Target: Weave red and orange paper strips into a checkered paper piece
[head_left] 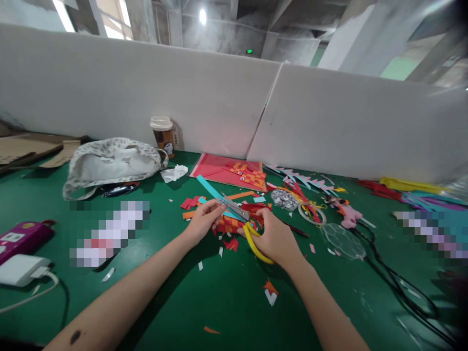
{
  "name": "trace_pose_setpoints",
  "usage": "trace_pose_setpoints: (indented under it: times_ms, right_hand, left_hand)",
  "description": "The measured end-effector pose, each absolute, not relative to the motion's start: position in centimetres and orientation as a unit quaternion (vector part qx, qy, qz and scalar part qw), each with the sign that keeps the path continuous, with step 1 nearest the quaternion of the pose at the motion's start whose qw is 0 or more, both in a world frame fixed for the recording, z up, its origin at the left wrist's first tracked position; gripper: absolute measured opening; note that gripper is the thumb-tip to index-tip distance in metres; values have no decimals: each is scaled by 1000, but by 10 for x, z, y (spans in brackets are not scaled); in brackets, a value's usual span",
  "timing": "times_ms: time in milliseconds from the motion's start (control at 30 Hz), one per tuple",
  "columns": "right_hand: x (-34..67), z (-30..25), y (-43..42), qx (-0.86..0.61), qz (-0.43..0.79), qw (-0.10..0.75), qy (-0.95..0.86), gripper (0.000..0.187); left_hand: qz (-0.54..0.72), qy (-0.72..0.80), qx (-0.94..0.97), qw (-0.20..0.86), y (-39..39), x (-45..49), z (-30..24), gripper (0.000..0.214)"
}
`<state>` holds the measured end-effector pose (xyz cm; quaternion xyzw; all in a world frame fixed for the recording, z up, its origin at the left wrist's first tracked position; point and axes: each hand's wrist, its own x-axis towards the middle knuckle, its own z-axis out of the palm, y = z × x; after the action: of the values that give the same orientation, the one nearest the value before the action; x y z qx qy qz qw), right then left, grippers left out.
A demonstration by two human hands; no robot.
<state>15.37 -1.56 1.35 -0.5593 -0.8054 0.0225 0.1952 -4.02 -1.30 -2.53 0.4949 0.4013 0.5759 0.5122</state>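
Though scraps (231,244) lay cut, blue strip (206,185) looked unfinished.
Left hand (202,220) fingertips pinched it; right hand (278,237) fingers gripped scissors (252,242).

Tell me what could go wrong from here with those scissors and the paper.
The left hand has its fingertips close to the blades of the scissors in the right hand, so a slip might nick a finger. The woven red-and-orange paper lies close by the blades and could get snipped along with the blue strip. Loose offcuts, like the red scraps, might hide a freshly cut piece.
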Motion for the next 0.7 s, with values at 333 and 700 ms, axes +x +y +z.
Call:
trace_pose_setpoints:
  times_ms: [333, 700]
  right_hand:
    - [156, 17, -17, -558, 7, 179, -810, 35]
    - [160, 18, -15, -545, 1, 169, -821, 35]
  left_hand:
    - [564, 403, 500, 519, -14, -41, -26, 25]
    - [563, 395, 509, 517, -15, -41, -22, 22]
